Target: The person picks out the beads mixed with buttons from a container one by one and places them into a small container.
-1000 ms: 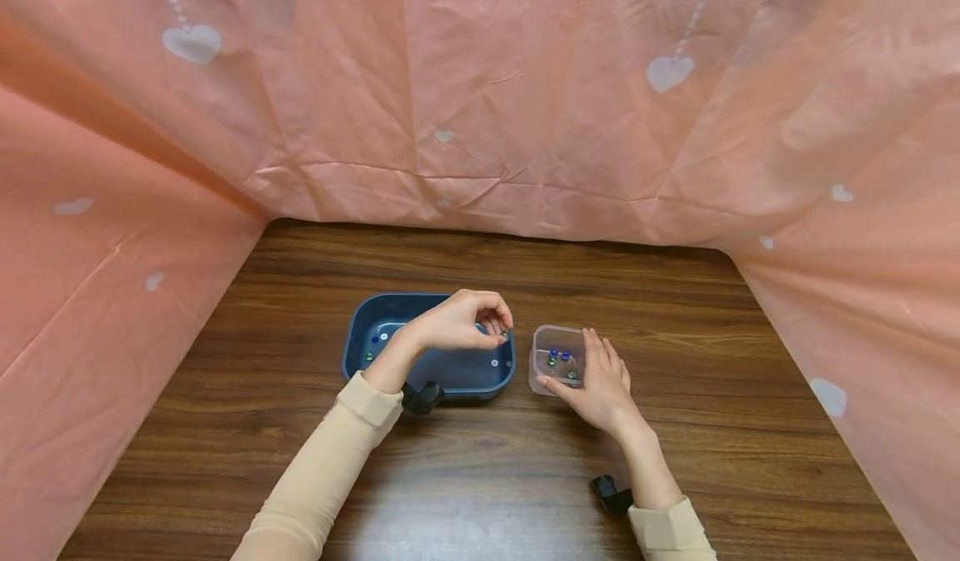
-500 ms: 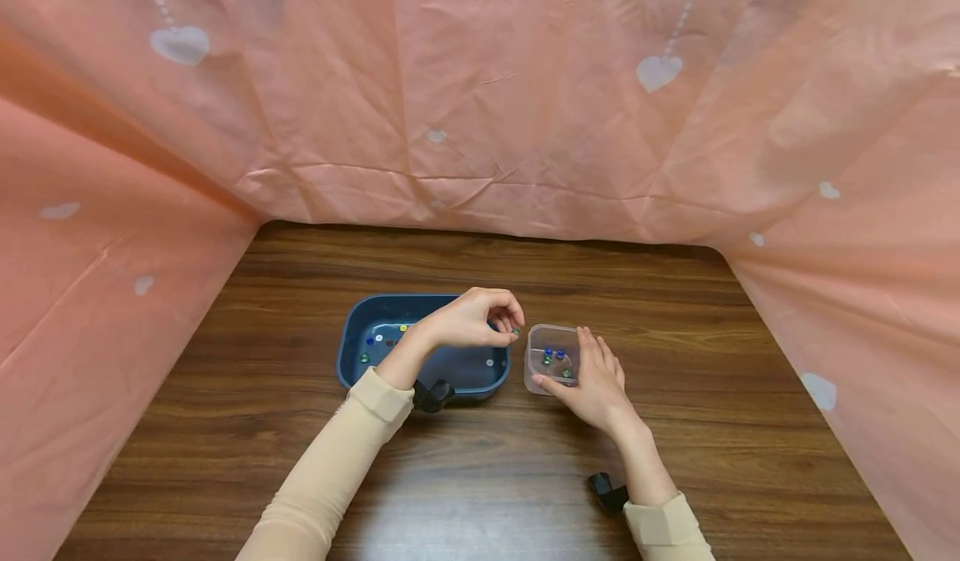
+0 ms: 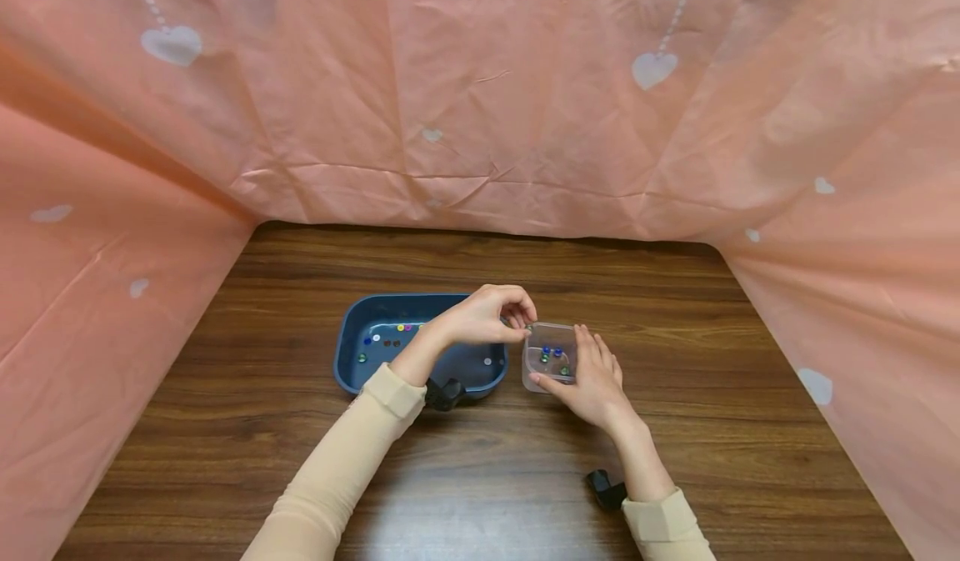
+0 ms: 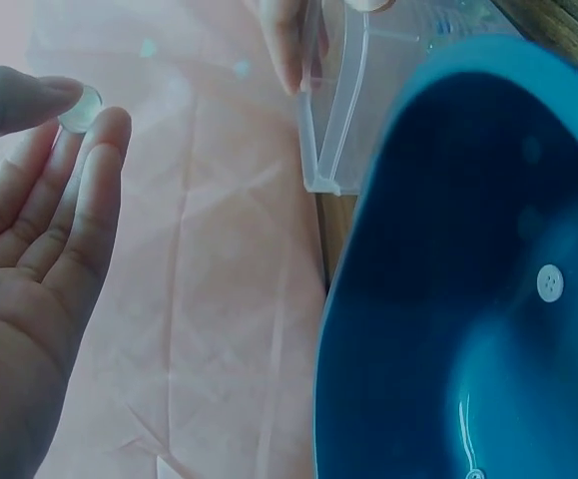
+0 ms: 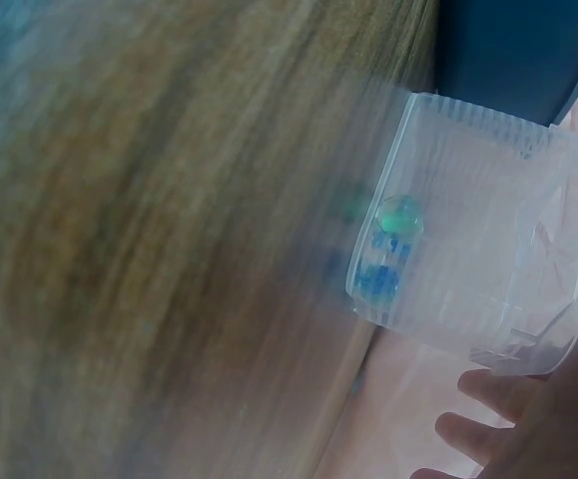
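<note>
Between thumb and fingertips, my left hand (image 3: 489, 314) pinches a clear greenish glass marble (image 4: 81, 110). In the head view that hand is at the left rim of a small clear plastic box (image 3: 535, 383), raised over the gap beside the blue basin. My right hand (image 3: 597, 388) holds the box from its right side, thumb at the near edge and fingers along the far right. Several blue and green marbles (image 3: 546, 358) lie on the box's floor. The right wrist view shows a green marble (image 5: 399, 216) through the box wall.
The dark blue basin (image 3: 465, 371) stands left of the box, partly hidden by my left forearm. In it lie a green marble (image 3: 362, 358), a white button (image 4: 550, 283) and several other coloured buttons. A pink curtain (image 3: 450, 86) encloses the wooden table (image 3: 480, 478).
My left hand has moved right with the marble, from over the basin to the box's left rim, uncovering buttons in the basin. My right hand keeps its hold on the box.
</note>
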The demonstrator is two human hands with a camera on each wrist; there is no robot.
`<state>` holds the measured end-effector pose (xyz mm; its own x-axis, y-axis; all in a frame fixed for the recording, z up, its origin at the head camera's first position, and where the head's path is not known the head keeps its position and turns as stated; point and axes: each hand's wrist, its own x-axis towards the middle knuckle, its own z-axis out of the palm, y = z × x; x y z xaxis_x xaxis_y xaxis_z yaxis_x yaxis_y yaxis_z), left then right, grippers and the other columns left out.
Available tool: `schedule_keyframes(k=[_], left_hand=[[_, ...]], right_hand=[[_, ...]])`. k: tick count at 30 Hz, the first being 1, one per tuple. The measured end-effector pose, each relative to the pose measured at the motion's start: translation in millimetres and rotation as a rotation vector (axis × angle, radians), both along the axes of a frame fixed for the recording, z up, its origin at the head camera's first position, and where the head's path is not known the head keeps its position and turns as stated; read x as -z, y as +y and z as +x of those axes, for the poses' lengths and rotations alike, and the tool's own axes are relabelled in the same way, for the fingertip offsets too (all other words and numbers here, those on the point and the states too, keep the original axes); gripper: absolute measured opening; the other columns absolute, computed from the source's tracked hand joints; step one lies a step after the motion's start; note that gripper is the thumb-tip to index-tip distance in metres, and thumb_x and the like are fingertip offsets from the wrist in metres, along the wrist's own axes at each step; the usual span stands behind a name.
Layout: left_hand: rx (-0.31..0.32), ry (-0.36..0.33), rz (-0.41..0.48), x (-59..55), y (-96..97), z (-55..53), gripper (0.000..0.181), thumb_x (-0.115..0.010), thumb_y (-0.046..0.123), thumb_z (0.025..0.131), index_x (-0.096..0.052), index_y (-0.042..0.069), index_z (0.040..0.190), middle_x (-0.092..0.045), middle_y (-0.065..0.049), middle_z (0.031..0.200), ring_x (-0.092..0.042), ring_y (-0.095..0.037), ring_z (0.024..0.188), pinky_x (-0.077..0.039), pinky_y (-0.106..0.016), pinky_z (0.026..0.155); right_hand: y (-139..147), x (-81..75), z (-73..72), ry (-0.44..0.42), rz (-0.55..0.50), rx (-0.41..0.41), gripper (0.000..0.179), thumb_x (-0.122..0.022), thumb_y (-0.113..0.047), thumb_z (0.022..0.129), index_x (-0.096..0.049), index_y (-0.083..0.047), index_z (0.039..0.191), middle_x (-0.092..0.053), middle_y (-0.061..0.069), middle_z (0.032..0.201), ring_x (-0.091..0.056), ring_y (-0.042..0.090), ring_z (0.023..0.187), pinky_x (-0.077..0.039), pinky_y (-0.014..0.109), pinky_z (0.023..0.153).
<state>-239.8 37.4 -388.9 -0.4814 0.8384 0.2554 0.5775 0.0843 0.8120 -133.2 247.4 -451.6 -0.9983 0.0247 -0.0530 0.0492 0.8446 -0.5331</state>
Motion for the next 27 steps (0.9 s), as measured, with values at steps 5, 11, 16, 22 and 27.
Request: schedule_keyframes(k=[5,11,16,22,27], left_hand=[[-0.003,0.016,-0.010,0.9,6.9,-0.3,0.018,-0.068,-0.002,0.087,-0.063,-0.006,0.103,-0.064,-0.023,0.102,-0.065,-0.013,0.083,-0.055,-0.020,0.076],[0.006,-0.001,-0.044,1.0,15.9,0.2,0.021,-0.067,-0.002,0.087,-0.062,-0.009,0.107,-0.063,-0.023,0.105,-0.065,-0.014,0.085,-0.055,-0.018,0.077],[0.014,0.015,-0.069,2.7,22.6,0.8,0.022,-0.067,-0.001,0.088,-0.062,-0.009,0.109,-0.063,-0.021,0.106,-0.065,-0.016,0.088,-0.054,-0.018,0.078],[0.023,0.023,-0.087,5.3,30.1,-0.1,0.023,-0.066,-0.002,0.090,-0.061,-0.010,0.110,-0.062,-0.023,0.109,-0.064,-0.018,0.089,-0.053,-0.016,0.078],[0.024,0.028,-0.102,6.0,34.7,-0.3,0.022,-0.065,-0.002,0.090,-0.061,-0.008,0.111,-0.062,-0.019,0.108,-0.064,-0.017,0.090,-0.053,-0.016,0.079]], right_hand=[[0.3,0.7,-0.1,-0.009,0.003,-0.003,0.111,-0.067,-0.060,0.084,-0.010,0.003,0.154,-0.011,0.024,0.160,-0.007,0.043,0.146,-0.008,0.069,0.112],[0.6,0.7,0.0,-0.017,0.000,-0.004,0.111,-0.067,-0.060,0.084,-0.009,0.002,0.155,-0.010,0.023,0.160,-0.005,0.042,0.146,-0.007,0.069,0.112],[1.4,0.7,0.2,-0.026,-0.002,-0.005,0.111,-0.066,-0.061,0.084,-0.008,0.002,0.155,-0.008,0.023,0.161,-0.004,0.042,0.146,-0.006,0.069,0.112],[1.8,0.4,-0.1,-0.033,-0.002,-0.006,0.112,-0.065,-0.063,0.084,-0.007,0.002,0.155,-0.007,0.022,0.161,-0.003,0.042,0.146,-0.006,0.069,0.112],[2.0,0.4,-0.2,-0.034,0.001,-0.004,0.112,-0.065,-0.064,0.084,-0.008,0.002,0.155,-0.008,0.022,0.161,-0.003,0.042,0.146,-0.006,0.069,0.112]])
